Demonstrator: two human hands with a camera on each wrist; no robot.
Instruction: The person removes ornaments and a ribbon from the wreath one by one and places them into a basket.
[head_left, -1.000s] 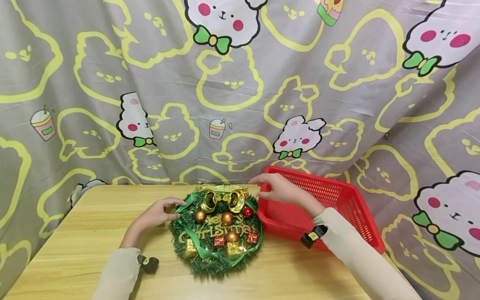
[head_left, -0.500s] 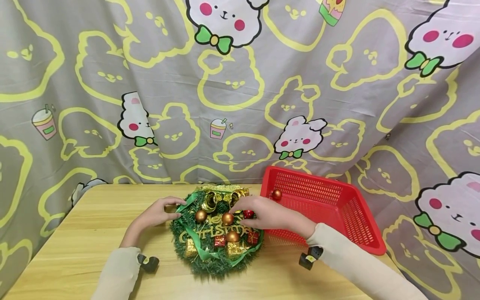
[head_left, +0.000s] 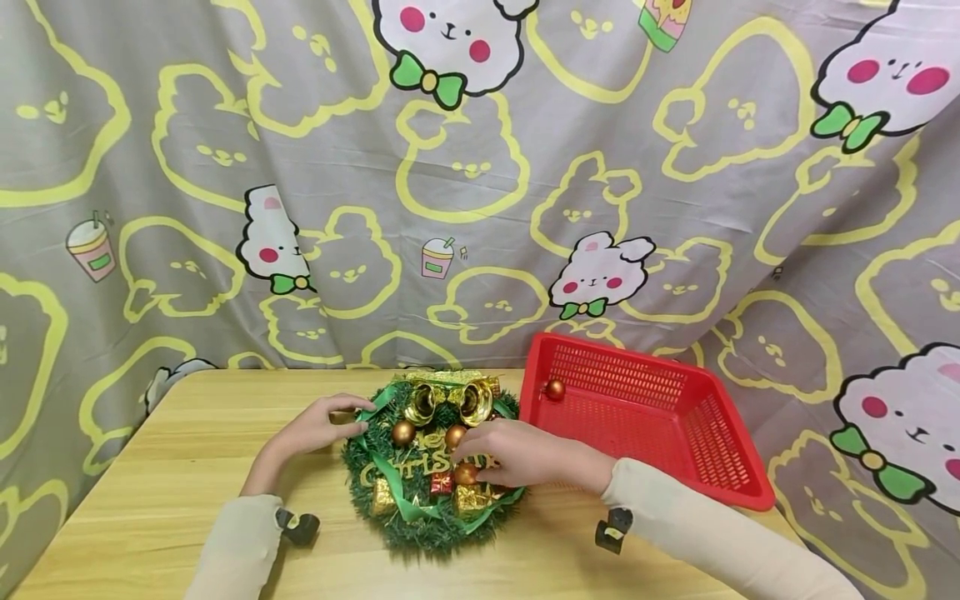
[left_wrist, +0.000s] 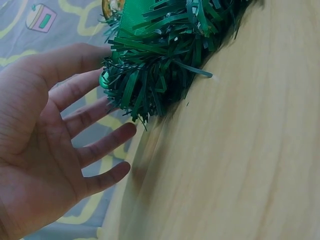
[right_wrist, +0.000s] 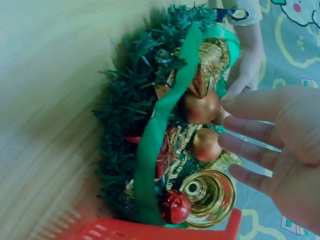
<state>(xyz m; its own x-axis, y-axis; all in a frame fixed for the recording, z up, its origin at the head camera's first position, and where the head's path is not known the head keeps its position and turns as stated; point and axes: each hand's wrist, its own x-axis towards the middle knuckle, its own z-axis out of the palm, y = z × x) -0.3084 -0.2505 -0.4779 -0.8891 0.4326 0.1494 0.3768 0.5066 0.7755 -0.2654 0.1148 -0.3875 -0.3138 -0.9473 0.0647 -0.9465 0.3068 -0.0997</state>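
Right hand has moved from the middle bauble to the lower bauble on the wreath, so work has likely shifted there; can't tell if it's pinching. Left hand, fingers apart, still at the wreath's left edge. Wreath lies on the table, beside the basket.

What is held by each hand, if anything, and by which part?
The left hand is at the left edge of the wreath, the right hand at its lowest bronze ball in the head view; whether either is truly gripped cannot be told.
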